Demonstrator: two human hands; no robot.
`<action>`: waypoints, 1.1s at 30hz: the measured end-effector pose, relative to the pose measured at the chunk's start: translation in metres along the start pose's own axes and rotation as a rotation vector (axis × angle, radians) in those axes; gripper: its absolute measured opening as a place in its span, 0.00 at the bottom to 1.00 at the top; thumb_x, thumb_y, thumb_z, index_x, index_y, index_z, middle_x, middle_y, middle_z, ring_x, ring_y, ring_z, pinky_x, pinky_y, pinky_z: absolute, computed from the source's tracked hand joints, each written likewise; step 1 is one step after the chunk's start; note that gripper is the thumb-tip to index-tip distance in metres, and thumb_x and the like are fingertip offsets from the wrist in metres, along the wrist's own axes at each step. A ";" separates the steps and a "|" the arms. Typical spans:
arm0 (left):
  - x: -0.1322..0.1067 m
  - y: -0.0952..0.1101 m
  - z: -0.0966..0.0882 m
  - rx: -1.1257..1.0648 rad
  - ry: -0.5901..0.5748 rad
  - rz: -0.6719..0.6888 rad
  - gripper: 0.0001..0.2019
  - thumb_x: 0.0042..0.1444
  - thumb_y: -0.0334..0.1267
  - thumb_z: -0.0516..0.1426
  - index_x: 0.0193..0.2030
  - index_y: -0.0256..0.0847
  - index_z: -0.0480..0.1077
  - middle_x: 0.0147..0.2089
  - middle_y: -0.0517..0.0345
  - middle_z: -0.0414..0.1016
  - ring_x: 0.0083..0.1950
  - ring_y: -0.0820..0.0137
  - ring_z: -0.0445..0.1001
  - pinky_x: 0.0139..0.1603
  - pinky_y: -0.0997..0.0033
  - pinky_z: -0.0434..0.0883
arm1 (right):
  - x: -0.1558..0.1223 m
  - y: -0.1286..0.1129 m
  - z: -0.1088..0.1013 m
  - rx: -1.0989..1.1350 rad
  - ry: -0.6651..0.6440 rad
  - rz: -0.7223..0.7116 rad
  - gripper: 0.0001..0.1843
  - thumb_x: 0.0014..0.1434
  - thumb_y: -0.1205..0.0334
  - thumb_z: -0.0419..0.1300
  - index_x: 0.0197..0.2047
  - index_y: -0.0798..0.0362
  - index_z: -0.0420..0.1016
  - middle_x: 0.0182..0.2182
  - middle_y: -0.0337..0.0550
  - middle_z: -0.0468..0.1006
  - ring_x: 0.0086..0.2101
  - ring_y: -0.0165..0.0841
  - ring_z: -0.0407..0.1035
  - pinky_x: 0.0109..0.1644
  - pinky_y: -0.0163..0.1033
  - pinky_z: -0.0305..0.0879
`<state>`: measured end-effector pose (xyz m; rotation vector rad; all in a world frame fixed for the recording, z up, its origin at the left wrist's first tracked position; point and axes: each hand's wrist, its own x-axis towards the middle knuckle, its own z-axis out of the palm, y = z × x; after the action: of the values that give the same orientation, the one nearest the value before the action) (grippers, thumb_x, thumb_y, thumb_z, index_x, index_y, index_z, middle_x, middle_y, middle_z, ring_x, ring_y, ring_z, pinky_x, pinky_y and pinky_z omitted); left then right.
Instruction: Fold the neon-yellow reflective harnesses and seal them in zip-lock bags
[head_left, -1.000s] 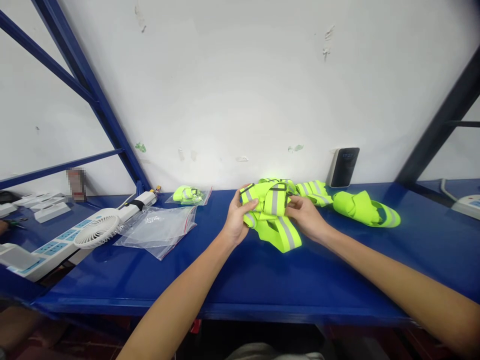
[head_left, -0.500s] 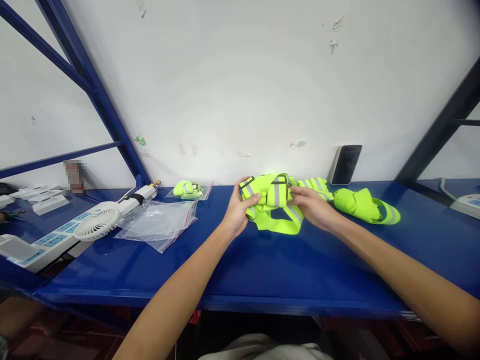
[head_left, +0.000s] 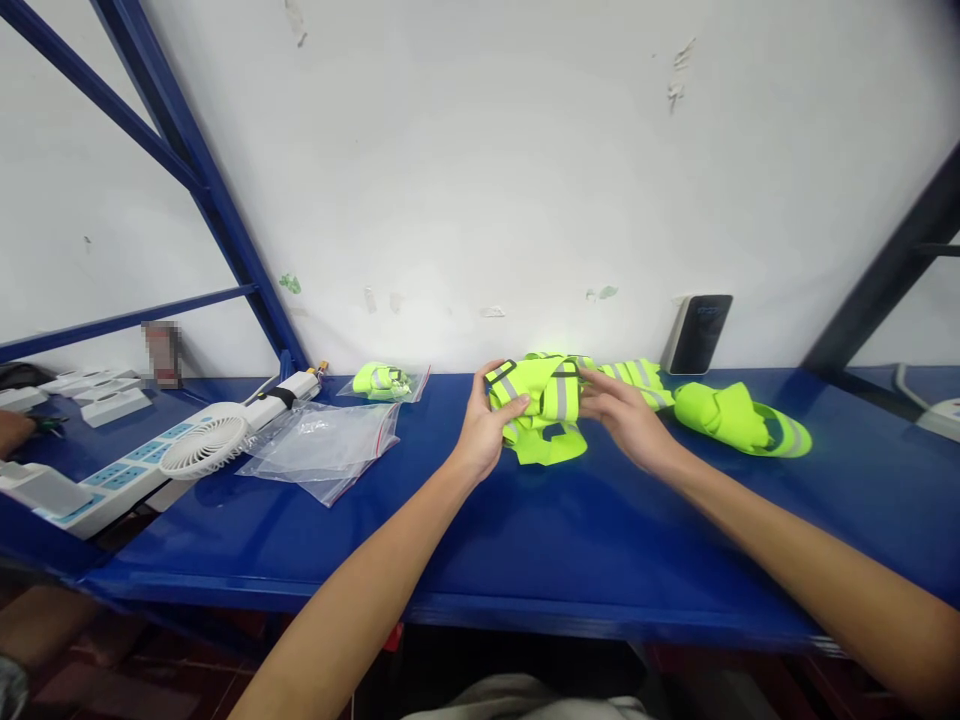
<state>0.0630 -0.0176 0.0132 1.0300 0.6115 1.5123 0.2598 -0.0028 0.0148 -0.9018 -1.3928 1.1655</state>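
A folded bundle of fluorescent yellow reflective strap (head_left: 559, 393), with silver bands and dark buckles, is held just above the blue table. My left hand (head_left: 486, 418) grips its left side, thumb across the front and fingers behind. At the right edge, my right hand (head_left: 622, 412) pinches the strap; its fingertips are partly hidden. One loop of the strap hangs below the folds. Behind my right hand lies another striped reflective strap (head_left: 637, 378), partly covered. Further right sits a loose yellow reflective strap (head_left: 739, 420) with a curled end.
Left on the blue table (head_left: 480, 570) lie clear zip bags (head_left: 322, 445), a bagged yellow strap (head_left: 381, 380), a white fan (head_left: 204, 447) and a power strip (head_left: 120, 480). A dark-screened device (head_left: 700, 335) leans on the wall. Blue posts (head_left: 225, 220) frame the bench.
The hanging loop has been drawn up and is smaller, folded closer to the bundle. My right fingers have shifted slightly along its right side. The whole view has moved a little.
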 end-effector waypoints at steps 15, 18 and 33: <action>-0.005 -0.008 -0.001 0.097 -0.181 -0.022 0.35 0.45 0.38 0.70 0.59 0.47 0.60 0.51 0.53 0.73 0.49 0.62 0.75 0.49 0.63 0.73 | -0.010 -0.013 0.012 0.144 -0.146 0.052 0.23 0.49 0.59 0.72 0.48 0.51 0.74 0.49 0.47 0.80 0.48 0.43 0.76 0.54 0.49 0.71; -0.006 -0.007 0.001 0.120 -0.199 -0.011 0.34 0.45 0.38 0.70 0.58 0.46 0.61 0.52 0.52 0.74 0.50 0.61 0.75 0.49 0.62 0.73 | -0.010 -0.013 0.008 0.062 -0.136 0.012 0.28 0.48 0.58 0.73 0.51 0.51 0.72 0.50 0.48 0.80 0.50 0.44 0.75 0.55 0.50 0.71; -0.019 0.001 0.010 0.125 -0.378 0.030 0.34 0.52 0.37 0.66 0.62 0.51 0.56 0.61 0.51 0.67 0.57 0.60 0.71 0.55 0.61 0.71 | -0.011 -0.006 0.008 0.328 -0.293 0.269 0.23 0.55 0.53 0.67 0.52 0.51 0.73 0.44 0.49 0.82 0.35 0.41 0.78 0.27 0.39 0.75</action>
<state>0.0701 -0.0380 0.0135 1.3854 0.4271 1.2707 0.2538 -0.0156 0.0178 -0.7163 -1.2791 1.7313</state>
